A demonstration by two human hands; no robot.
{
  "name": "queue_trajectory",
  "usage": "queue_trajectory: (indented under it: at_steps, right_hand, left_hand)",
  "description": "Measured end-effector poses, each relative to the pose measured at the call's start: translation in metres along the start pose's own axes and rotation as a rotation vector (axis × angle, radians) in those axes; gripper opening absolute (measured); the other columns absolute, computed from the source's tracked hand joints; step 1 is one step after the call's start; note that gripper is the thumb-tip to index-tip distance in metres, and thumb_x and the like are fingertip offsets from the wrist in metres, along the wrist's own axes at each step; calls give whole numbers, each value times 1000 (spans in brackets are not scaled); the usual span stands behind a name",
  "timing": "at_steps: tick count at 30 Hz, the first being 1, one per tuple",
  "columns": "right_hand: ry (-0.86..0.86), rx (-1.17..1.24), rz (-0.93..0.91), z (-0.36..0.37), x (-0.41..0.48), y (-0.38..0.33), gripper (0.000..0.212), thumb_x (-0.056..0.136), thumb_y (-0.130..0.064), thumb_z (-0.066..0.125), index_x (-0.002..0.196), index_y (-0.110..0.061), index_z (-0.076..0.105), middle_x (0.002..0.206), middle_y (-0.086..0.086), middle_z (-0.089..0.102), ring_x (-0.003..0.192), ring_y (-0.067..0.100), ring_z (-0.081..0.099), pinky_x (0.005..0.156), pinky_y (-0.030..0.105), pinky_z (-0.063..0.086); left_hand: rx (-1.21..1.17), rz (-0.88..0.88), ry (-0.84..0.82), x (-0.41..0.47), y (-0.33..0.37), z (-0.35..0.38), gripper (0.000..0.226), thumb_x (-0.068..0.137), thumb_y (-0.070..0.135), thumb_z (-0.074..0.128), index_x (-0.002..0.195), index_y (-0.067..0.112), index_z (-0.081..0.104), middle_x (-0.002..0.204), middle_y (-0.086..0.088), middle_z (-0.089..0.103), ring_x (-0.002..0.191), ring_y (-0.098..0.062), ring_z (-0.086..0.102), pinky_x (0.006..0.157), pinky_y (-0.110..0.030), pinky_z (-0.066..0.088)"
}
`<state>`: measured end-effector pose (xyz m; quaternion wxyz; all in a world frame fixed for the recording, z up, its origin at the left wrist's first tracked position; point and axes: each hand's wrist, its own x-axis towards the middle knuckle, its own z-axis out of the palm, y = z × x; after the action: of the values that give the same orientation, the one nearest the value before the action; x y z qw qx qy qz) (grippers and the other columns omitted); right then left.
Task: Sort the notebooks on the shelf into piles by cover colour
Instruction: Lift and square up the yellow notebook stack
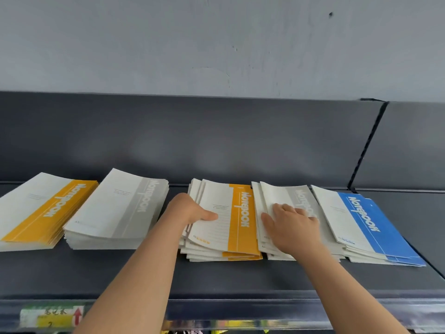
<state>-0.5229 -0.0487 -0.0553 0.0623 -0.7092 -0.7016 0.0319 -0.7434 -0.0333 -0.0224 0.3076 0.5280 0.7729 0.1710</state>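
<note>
On the dark shelf five notebook piles lie in a row. The left hand pinches the top yellow notebook of the middle pile at its 9 o'clock edge, with the thumb on the cover and the fingers hidden beneath. The right hand lies flat, fingers loosely spread, on the near grey pile just at 3 o'clock of that notebook. Farther toward 3 o'clock sits a blue pile — toward 9 o'clock, a far grey pile and a yellow pile.
</note>
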Motion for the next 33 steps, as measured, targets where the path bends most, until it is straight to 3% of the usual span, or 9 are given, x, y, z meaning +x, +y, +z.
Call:
queue_trajectory:
  at_steps: [8,13,18,20,22,24,25,29,33]
  right_hand:
    - [25,4,-13,5,1,3,47,94,-53,19,120,-24,44,129,-3,51,120,25,46,95,46,35]
    - [-1,33,-1,2,0,4,41,94,-50,19,109,-24,46,121,-5,53,117,24,46,95,45,35]
    - [-46,87,65,-5,1,1,37,91,-52,22,99,-25,46,117,-3,55,114,25,47,94,44,35]
    - [-8,242,80,-14,0,-8,52,91,-59,30,126,-22,45,135,2,50,125,26,43,102,44,33]
    - [16,630,35,-28,-6,-27,76,86,-62,48,145,-19,26,147,-1,38,135,23,36,109,41,31]
    - [-65,1113,-96,-40,-11,-49,82,77,-57,62,145,-25,28,142,-7,47,129,17,47,109,45,36]
    - [-83,1252,-176,-41,-11,-55,70,78,-48,67,138,-26,38,132,-8,57,120,15,56,104,47,42]
    - [48,1348,-213,-34,-5,-59,40,86,-15,66,121,-27,52,115,-10,67,106,13,64,95,47,49]
    - [-12,1234,-218,-19,-6,-55,35,89,-19,62,119,-33,51,116,-15,65,109,11,61,98,48,47]
  left_hand:
    - [-101,-10,-35,12,-6,9,69,64,45,84,118,8,60,116,-7,64,107,-25,59,92,-37,51]
    - [-347,68,-87,8,-9,8,45,73,19,82,113,6,64,111,-9,69,95,-23,66,74,-33,55]
    - [-529,168,54,-12,-26,-5,43,73,20,82,110,14,60,103,-1,69,87,-18,66,65,-31,56]
    - [-630,257,108,-24,-30,-18,39,75,19,80,109,19,60,101,5,69,89,-15,66,71,-35,57]
    - [-706,364,123,-33,-32,-29,39,75,20,79,109,25,61,103,8,71,94,-15,67,80,-40,57]
    - [-755,444,137,-38,-33,-32,43,75,21,80,112,28,60,103,10,71,96,-13,67,82,-39,56]
    - [-776,474,146,-39,-33,-31,45,74,21,81,113,29,59,103,11,71,96,-12,67,81,-36,56]
    - [-748,549,114,-30,-40,-17,56,74,20,81,122,29,53,110,10,67,103,-9,63,82,-29,53]
    - [-655,573,72,-22,-46,-10,65,70,35,82,126,34,49,115,12,64,109,-10,60,88,-34,53]
